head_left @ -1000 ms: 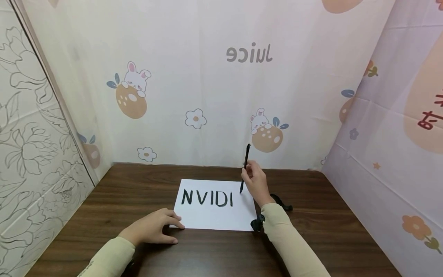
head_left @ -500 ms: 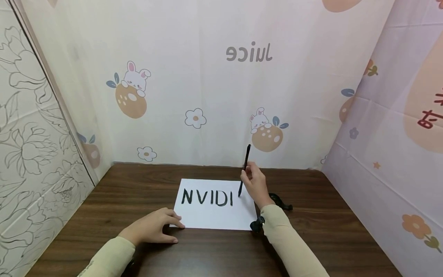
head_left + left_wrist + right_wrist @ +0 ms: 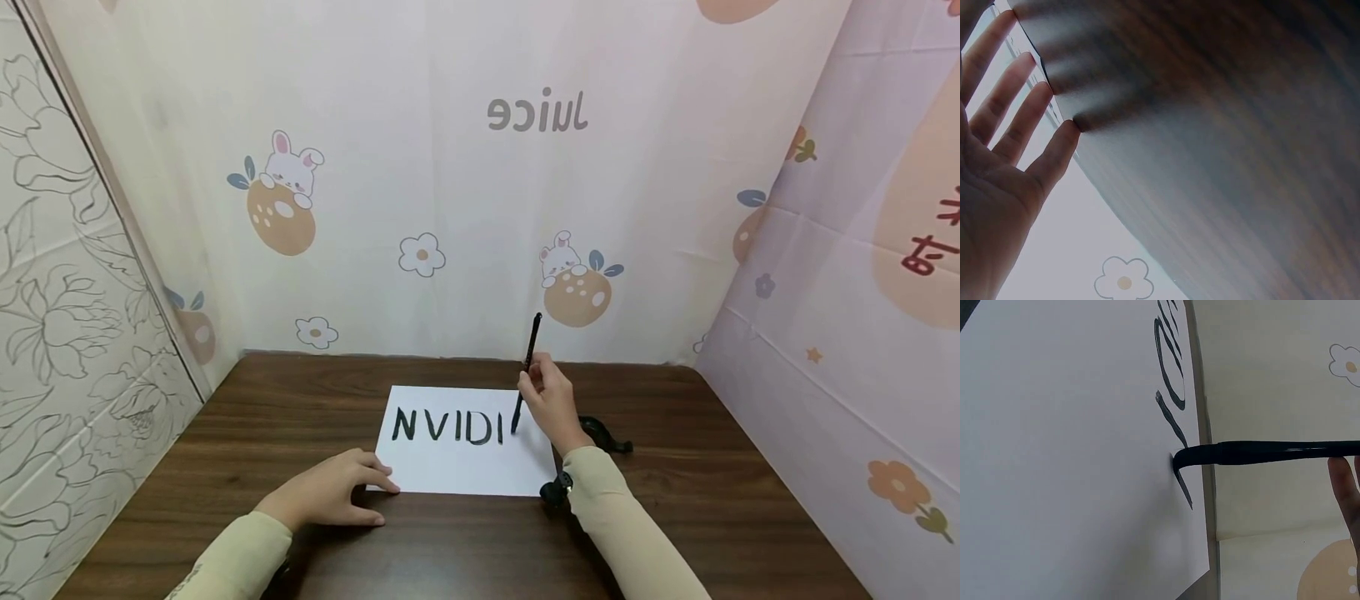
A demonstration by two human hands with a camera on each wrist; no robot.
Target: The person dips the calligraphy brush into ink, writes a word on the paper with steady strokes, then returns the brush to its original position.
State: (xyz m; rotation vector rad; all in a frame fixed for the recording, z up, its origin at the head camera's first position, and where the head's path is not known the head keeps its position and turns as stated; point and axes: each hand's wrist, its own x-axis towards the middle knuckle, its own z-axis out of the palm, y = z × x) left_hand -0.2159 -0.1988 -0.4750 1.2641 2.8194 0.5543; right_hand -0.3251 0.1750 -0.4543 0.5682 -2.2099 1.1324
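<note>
A sheet of white paper lies on the brown table, bearing the black brushed letters "NVIDI". My right hand pinches a slim black brush pen well up its shaft. In the right wrist view, the brush pen has its soft tip bent against the paper, at one end of a fresh slanting stroke beside the last letter. My left hand rests at the paper's lower left corner, fingers spread. The left wrist view shows its fingertips along the paper's edge.
A curved black thing lies behind my right wrist, and a small black device sits at the right cuff. Printed white curtains rise behind and beside the wooden table.
My right hand has drawn the brush pen's tip down and slightly left across the paper, right of the last letter, leaving a slanting stroke. My left hand has stayed put.
</note>
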